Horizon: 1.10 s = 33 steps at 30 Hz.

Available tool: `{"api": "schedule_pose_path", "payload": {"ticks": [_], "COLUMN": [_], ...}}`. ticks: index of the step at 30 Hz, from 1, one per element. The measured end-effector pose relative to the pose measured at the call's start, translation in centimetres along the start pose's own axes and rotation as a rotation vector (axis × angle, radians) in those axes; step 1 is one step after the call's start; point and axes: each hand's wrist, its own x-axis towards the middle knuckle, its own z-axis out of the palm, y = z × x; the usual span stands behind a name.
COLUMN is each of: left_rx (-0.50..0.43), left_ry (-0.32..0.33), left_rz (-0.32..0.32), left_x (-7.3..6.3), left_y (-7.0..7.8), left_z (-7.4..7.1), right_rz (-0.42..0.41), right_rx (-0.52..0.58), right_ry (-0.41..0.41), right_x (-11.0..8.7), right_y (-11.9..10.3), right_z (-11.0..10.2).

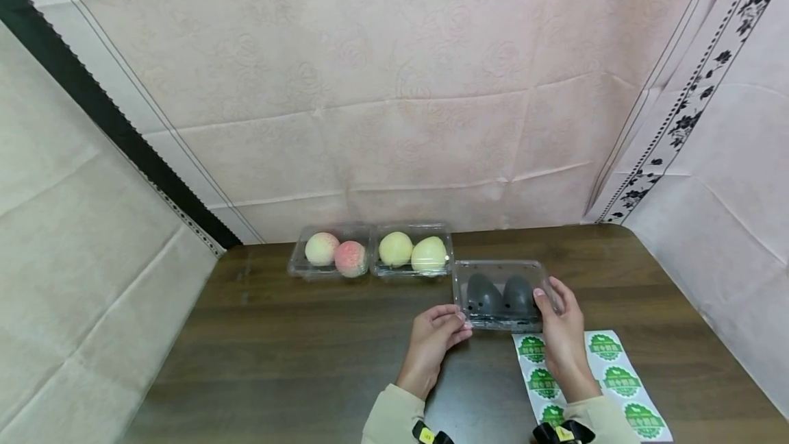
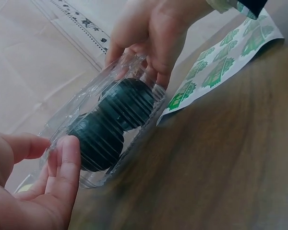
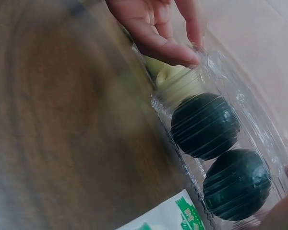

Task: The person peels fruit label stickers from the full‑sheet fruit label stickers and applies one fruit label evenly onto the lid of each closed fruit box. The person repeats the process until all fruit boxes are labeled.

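A clear plastic clamshell box (image 1: 498, 267) with two smooth, dark green fruits (image 3: 205, 125) inside is between my two hands. Thumb and fingers of my left hand (image 1: 433, 342) pinch its near left corner. My right hand (image 1: 564, 334) grips the opposite end, thumb on top and fingers round the far side. In the left wrist view, the box's ribbed plastic side faces the camera. Partly under my right hand lies a white sheet of round green stickers (image 1: 622, 382).
At the back of the wooden table (image 1: 296, 368) stand two more clear boxes. The left box (image 1: 298, 264) holds a pale peach and a pinker one; the other box (image 1: 448, 242) holds two pale yellow-green fruits. Light patterned cloth (image 1: 394, 88) hangs behind.
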Motion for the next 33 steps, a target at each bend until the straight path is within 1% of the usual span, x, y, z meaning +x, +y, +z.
{"api": "schedule_pose_path", "payload": {"ticks": [4, 11, 15, 20, 26, 30, 33], "left_rx": [-0.001, 0.008, 0.021, 0.022, 0.007, 0.012, 0.014], "left_ry": [0.008, 0.016, 0.028, 0.057, 0.099, 0.110, 0.114], "left_rz": [0.010, 0.004, 0.010, 0.024, 0.007, -0.008, -0.004], "left_x": [-0.5, -1.6, -2.1, -2.8, -4.2, -4.9, -5.4], "left_y": [0.0, 0.0, -0.1, -0.3, -0.5, -0.5, -0.3], "left_z": [-0.2, -1.2, -1.7, -2.2, -2.8, -3.0, -3.2], "right_rz": [0.000, -0.006, -0.007, -0.011, -0.006, -0.023, -0.021], "right_rx": [-0.021, -0.037, -0.025, -0.048, -0.098, -0.108, -0.114], "right_ry": [0.001, 0.007, -0.008, -0.031, -0.072, -0.083, -0.084], "right_x": [-0.7, -1.4, -1.9, -2.6, -3.5, -4.0, -4.3], "right_y": [0.4, 1.1, 1.2, 1.4, 1.8, 1.9, 2.0], "right_z": [0.0, 0.6, 0.7, 0.8, 0.8, 1.0, 1.2]}}
